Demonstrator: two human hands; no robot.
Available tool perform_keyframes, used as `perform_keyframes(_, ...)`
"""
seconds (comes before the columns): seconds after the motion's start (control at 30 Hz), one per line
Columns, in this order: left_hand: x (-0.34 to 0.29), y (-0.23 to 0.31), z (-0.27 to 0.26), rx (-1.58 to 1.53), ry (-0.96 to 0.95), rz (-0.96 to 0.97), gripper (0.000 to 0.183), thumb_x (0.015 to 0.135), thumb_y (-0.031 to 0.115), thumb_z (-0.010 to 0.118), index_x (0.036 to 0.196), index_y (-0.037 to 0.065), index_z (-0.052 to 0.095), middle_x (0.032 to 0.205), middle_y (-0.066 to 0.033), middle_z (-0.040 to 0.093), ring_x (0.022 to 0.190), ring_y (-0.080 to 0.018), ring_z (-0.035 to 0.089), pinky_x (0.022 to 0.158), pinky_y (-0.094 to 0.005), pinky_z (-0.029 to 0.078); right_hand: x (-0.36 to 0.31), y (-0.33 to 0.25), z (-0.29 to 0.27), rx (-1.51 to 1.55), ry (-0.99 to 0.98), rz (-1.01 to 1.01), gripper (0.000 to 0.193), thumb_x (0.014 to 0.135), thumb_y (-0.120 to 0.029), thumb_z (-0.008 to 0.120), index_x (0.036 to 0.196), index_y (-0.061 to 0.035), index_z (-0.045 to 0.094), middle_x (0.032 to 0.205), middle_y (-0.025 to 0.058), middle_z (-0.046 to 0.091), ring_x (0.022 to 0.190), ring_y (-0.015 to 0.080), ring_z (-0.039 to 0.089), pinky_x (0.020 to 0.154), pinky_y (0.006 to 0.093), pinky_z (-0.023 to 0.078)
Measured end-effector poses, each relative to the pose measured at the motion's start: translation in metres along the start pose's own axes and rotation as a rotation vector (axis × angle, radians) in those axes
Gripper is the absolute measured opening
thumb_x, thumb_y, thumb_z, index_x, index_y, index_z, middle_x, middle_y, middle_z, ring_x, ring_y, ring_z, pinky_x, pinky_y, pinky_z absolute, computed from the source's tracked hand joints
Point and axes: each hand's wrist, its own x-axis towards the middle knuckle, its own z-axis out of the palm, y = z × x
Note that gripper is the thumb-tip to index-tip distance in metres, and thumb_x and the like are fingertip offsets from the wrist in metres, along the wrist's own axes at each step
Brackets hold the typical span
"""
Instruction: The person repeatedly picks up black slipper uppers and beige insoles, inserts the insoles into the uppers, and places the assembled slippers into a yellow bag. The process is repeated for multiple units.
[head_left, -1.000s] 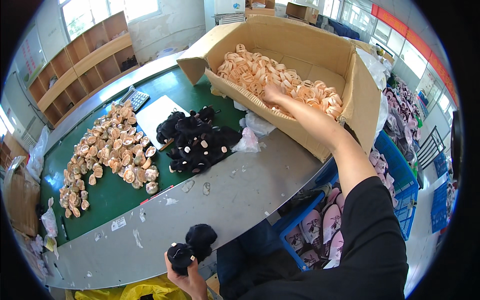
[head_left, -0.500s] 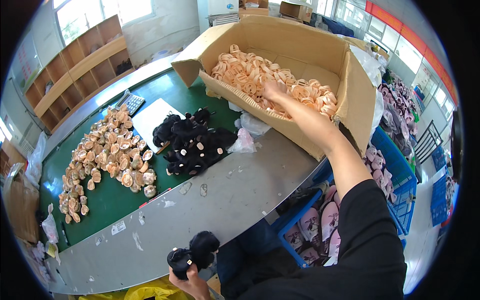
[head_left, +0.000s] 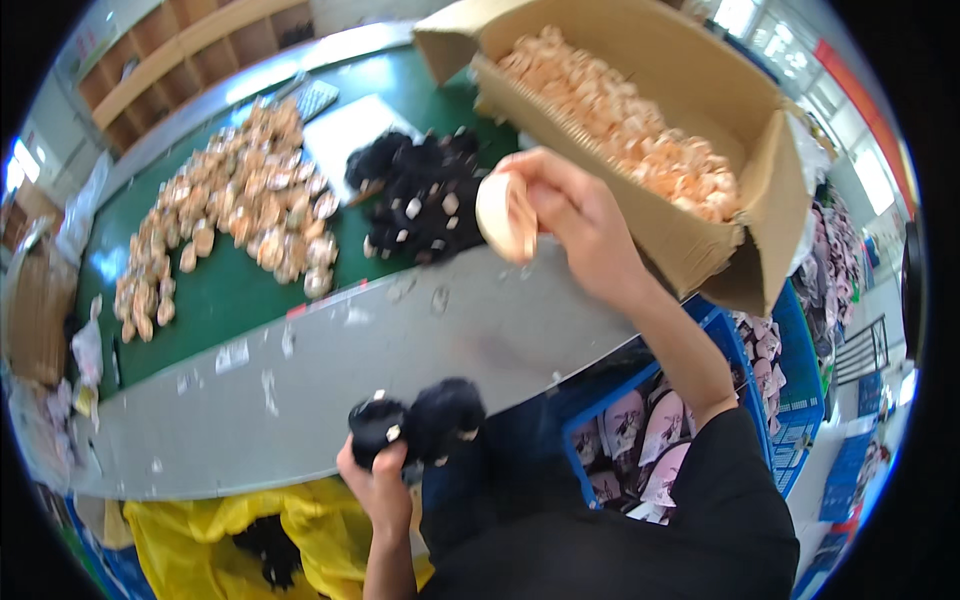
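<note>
My left hand [head_left: 378, 488], low in front of the table, is closed around a fuzzy black plush piece [head_left: 447, 415] with small pale tabs on it. Raised over the table's grey edge, my right hand [head_left: 592, 230] pinches a curved peach plastic piece [head_left: 508, 218] between thumb and fingers. Behind it stands a big cardboard box [head_left: 778, 190] holding a heap of similar peach pieces [head_left: 640, 125]. More black plush pieces [head_left: 425, 190] lie piled on the green table top. To their left spreads a heap of peach-brown shell-shaped pieces [head_left: 245, 205].
A calculator [head_left: 317, 97] and a white board [head_left: 350, 128] lie toward the back of the table. Below the near edge hangs a yellow bag [head_left: 185, 540]. Blue crates [head_left: 578, 442] with pink printed pieces [head_left: 664, 430] stand low on the right.
My right hand has come out of the box toward me, bringing a peach piece with it. The left hand and its black plush piece have risen slightly. The view has shifted.
</note>
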Motion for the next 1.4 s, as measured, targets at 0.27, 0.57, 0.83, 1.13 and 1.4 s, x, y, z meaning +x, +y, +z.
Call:
perform_keyframes(0.27, -0.015, 0.000, -0.003, -0.017, -0.068, -0.061, 0.045, 0.079, 0.013, 0.068, 0.118, -0.005, 0.056, 0.107, -0.0076, 0.062, 0.098, -0.0144, 0.059, 0.091, -0.0294, 0.047, -0.084, -0.001, 0.091, 0.127, -0.335, 0.142, 0.022, 0.104, -0.015, 0.057, 0.118, 0.0008, 0.061, 0.094, 0.0127, 0.067, 0.079, 0.0172, 0.066, 0.073, 0.0324, 0.055)
perform_keyframes(0.57, -0.014, -0.005, -0.003, -0.046, -0.142, -0.047, 0.039, 0.079, 0.014, 0.072, 0.113, -0.006, 0.067, 0.102, -0.0057, 0.070, 0.095, -0.0118, 0.062, 0.089, -0.0273, 0.049, -0.091, 0.013, 0.093, 0.008, -0.382, 0.018, 0.029, 0.090, -0.016, 0.078, 0.111, 0.0014, 0.067, 0.093, 0.0078, 0.064, 0.075, 0.0154, 0.062, 0.070, 0.0280, 0.052)
perform_keyframes(0.83, -0.008, 0.004, 0.000, -0.007, -0.285, 0.036, 0.043, 0.074, 0.012, 0.069, 0.113, -0.005, 0.066, 0.101, -0.0061, 0.068, 0.091, -0.0134, 0.062, 0.085, -0.0272, 0.049, -0.086, 0.023, 0.095, 0.056, -0.437, 0.015, 0.025, 0.092, -0.017, 0.076, 0.107, 0.0006, 0.066, 0.095, 0.0093, 0.062, 0.082, 0.0194, 0.062, 0.077, 0.0311, 0.053)
perform_keyframes(1.13, -0.009, -0.007, 0.002, 0.088, -0.391, 0.126, 0.041, 0.071, 0.003, 0.070, 0.111, -0.002, 0.064, 0.096, -0.0059, 0.064, 0.085, -0.0149, 0.061, 0.079, -0.0277, 0.049, -0.093, 0.024, 0.111, -0.077, -0.321, -0.118, 0.015, 0.094, -0.017, 0.070, 0.095, -0.0025, 0.066, 0.088, 0.0080, 0.062, 0.073, 0.0219, 0.063, 0.067, 0.0313, 0.053)
perform_keyframes(1.4, -0.017, -0.011, 0.012, 0.202, -0.069, 0.347, 0.050, 0.076, 0.005, 0.085, 0.117, 0.002, 0.055, 0.100, -0.0021, 0.061, 0.087, -0.0088, 0.057, 0.080, -0.0240, 0.047, -0.078, 0.019, 0.132, -0.239, -0.181, -0.402, 0.025, 0.095, -0.018, 0.063, 0.073, -0.0048, 0.063, 0.065, 0.0072, 0.055, 0.050, 0.0261, 0.053, 0.045, 0.0354, 0.041)
